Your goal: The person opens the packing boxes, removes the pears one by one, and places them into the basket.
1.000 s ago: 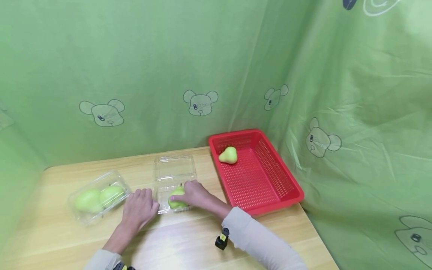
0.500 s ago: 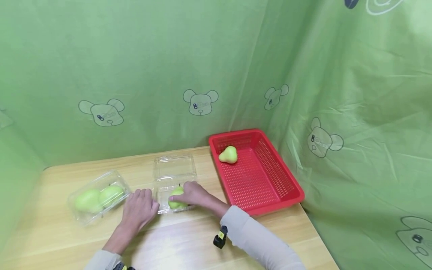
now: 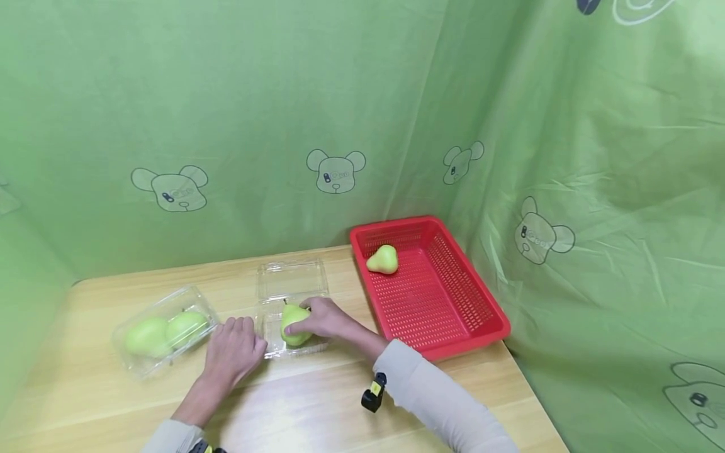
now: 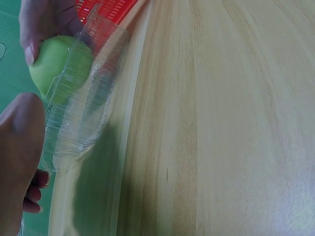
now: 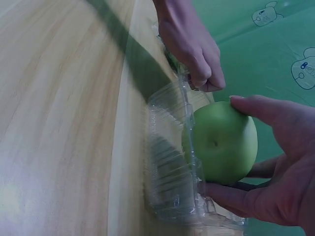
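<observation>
My right hand (image 3: 327, 318) holds a green pear (image 3: 294, 326), thumb on one side and fingers on the other. The pear's stem points toward the back, and it sits at the base of an open clear plastic clamshell container (image 3: 274, 343). In the right wrist view the pear (image 5: 224, 142) is partly inside the container's near wall (image 5: 170, 157). The container's lid (image 3: 292, 280) lies folded back behind its base. My left hand (image 3: 234, 349) pinches the left edge of the base; in the left wrist view its thumb (image 4: 22, 132) is at the rim, its fingers partly hidden.
Left of my left hand lies a clear container (image 3: 191, 294) with two pears (image 3: 150, 338) in it. A red perforated basket (image 3: 438, 349) stands at the right, one pear (image 3: 384, 260) near its back left corner. Green curtains hang behind and beside the wooden table (image 3: 317, 409).
The pear in my right hand has shifted up and slightly left, and its stem now leans left. My left hand stays at the container's edge.
</observation>
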Tool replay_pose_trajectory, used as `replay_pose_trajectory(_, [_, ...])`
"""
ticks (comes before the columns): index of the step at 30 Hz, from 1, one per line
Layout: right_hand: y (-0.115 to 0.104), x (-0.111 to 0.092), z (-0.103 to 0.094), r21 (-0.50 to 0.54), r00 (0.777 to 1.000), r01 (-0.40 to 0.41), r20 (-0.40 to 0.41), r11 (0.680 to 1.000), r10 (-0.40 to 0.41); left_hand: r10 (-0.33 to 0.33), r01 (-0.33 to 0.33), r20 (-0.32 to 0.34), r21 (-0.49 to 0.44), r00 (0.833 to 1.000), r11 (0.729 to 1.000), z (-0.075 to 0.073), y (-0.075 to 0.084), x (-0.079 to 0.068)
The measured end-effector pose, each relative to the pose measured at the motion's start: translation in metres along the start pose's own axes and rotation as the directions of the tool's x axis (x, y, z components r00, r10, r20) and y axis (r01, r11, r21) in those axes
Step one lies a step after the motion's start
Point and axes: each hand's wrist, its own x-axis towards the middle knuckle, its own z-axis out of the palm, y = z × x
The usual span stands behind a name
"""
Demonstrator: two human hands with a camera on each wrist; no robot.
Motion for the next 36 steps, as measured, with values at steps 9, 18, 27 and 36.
replay_pose_trajectory(9, [-0.004, 0.003, -0.011, 0.094, 0.999, 0.02, -0.037, 0.995, -0.017, -0.004, 0.004, 0.003, -0.007, 1.0, 1.0, 0.002, -0.002, -0.001])
replay_pose_trajectory(18, [-0.014, 0.002, -0.032, 0.03, 0.997, 0.011, -0.076, 0.999, -0.009, 0.009, -0.009, -0.044, -0.007, 0.999, 1.0, 0.004, -0.003, 0.001])
replay_pose_trajectory(27, [-0.018, 0.001, -0.054, -0.017, 0.993, 0.016, -0.115, 1.0, -0.018, 0.015, -0.016, -0.061, -0.021, 0.998, 1.0, 0.007, -0.003, 0.002])
replay_pose_trajectory(36, [-0.017, 0.001, -0.073, -0.009, 0.986, 0.071, -0.148, 0.997, -0.071, 0.019, -0.021, -0.083, -0.021, 0.996, 1.0, 0.007, -0.002, 0.002])
